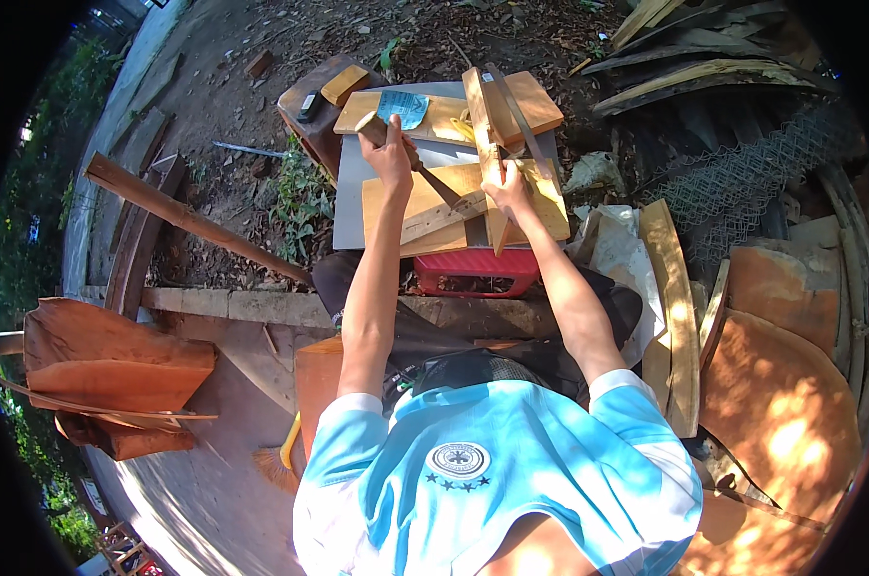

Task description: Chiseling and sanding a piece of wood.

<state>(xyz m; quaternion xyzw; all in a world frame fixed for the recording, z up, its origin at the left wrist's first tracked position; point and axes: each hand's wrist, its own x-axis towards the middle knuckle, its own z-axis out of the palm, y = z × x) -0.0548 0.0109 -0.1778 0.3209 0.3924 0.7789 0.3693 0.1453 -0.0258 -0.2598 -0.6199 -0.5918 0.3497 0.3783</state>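
My left hand (388, 158) grips the wooden handle of a chisel-like tool (439, 187), its dark blade angled down to the right over a plank (425, 226). My right hand (508, 192) is closed on a narrow wooden strip (477, 101) that runs away from me, next to a long thin bar (506, 106). Under both hands are boards on a grey panel (348, 197). A wider board (542, 106) lies at the back with a blue paper (403, 108) and a small yellow object (461, 127) I cannot make out.
A red stool (473, 274) is under the panel. A wood block (343, 84) and small black object (309, 106) sit at back left. A long pole (185, 216) lies left, reddish slabs (118, 355) lower left. Planks (674, 307) and wire mesh (717, 187) crowd the right.
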